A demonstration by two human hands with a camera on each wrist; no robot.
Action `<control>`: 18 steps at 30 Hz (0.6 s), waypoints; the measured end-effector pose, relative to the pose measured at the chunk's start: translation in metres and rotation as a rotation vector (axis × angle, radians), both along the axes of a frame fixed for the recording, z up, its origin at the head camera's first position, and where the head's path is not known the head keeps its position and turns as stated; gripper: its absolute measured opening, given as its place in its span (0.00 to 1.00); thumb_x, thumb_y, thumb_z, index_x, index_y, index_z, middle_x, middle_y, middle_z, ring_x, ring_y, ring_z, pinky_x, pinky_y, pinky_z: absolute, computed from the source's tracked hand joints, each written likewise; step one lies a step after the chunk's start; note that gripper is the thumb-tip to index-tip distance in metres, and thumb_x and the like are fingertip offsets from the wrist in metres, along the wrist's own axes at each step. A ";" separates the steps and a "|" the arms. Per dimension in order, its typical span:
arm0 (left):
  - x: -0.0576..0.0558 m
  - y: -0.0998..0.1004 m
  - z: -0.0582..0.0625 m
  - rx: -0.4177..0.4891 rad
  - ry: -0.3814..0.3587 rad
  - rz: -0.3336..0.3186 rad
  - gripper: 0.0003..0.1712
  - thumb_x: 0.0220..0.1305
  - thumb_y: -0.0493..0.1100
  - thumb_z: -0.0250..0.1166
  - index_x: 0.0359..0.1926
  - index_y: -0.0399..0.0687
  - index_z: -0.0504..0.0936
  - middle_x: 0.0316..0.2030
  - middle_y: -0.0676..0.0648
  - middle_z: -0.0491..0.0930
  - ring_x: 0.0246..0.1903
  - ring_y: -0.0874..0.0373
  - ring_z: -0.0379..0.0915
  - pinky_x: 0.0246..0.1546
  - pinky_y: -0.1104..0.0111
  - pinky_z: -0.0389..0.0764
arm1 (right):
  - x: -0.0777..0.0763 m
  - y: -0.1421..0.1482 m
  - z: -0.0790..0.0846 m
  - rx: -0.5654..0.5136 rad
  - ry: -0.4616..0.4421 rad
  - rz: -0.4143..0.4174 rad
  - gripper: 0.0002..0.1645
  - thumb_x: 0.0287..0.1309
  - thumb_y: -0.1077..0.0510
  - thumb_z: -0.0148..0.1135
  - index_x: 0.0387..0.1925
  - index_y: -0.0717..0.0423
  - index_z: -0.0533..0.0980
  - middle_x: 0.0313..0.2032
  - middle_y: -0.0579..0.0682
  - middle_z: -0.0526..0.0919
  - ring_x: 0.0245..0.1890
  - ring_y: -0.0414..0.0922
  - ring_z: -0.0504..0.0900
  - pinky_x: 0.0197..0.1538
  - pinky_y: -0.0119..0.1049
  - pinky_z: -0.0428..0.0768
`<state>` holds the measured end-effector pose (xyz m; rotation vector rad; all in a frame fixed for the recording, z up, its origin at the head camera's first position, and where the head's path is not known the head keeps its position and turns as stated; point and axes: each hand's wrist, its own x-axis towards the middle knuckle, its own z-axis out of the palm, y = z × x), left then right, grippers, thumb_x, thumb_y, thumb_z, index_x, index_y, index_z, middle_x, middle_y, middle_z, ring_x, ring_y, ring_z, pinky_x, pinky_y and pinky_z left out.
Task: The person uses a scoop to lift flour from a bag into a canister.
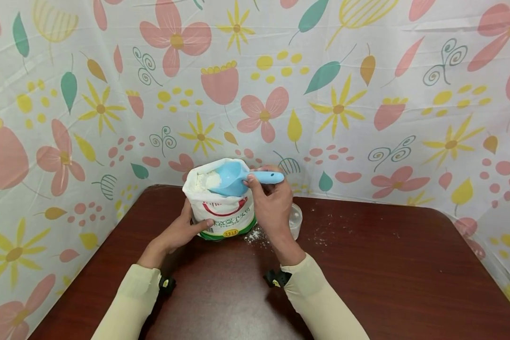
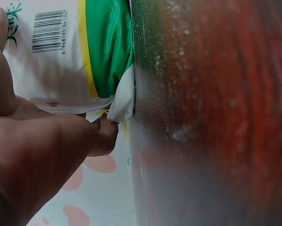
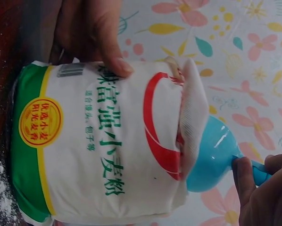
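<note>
A white flour bag (image 1: 223, 212) with a green base and red print stands open-topped on the table, white flour (image 1: 208, 181) showing inside its mouth. My left hand (image 1: 176, 233) grips the bag's left side, thumb across the front. In the left wrist view the fingers reach behind its lower edge. My right hand (image 1: 274, 203) holds a light blue scoop (image 1: 233, 178) by its handle, thumb on top. The scoop's bowl dips into the bag's mouth; in the right wrist view its front end is hidden behind the rim.
A clear round container (image 1: 295, 219) stands on the brown table (image 1: 386, 274), partly behind my right hand. Spilled flour (image 1: 257, 236) lies beside the bag, with fainter specks to the right. A flower-patterned cloth (image 1: 323, 94) hangs behind the table and along its left side.
</note>
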<state>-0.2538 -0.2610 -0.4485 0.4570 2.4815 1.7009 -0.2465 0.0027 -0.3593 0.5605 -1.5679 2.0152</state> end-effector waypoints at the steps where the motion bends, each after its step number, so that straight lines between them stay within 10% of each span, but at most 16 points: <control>1: 0.000 0.000 0.000 -0.001 0.001 0.000 0.59 0.75 0.49 0.69 0.82 0.71 0.30 0.80 0.47 0.45 0.80 0.44 0.42 0.74 0.37 0.52 | 0.000 -0.001 -0.001 -0.003 0.001 -0.002 0.18 0.69 0.67 0.69 0.53 0.72 0.75 0.49 0.63 0.86 0.45 0.59 0.90 0.51 0.44 0.87; 18: -0.002 -0.001 -0.001 -0.008 0.008 0.002 0.59 0.74 0.48 0.70 0.82 0.71 0.31 0.79 0.48 0.46 0.79 0.44 0.41 0.75 0.36 0.51 | 0.001 -0.002 -0.003 -0.019 -0.003 -0.006 0.20 0.70 0.63 0.70 0.55 0.70 0.74 0.51 0.63 0.86 0.45 0.51 0.90 0.52 0.44 0.87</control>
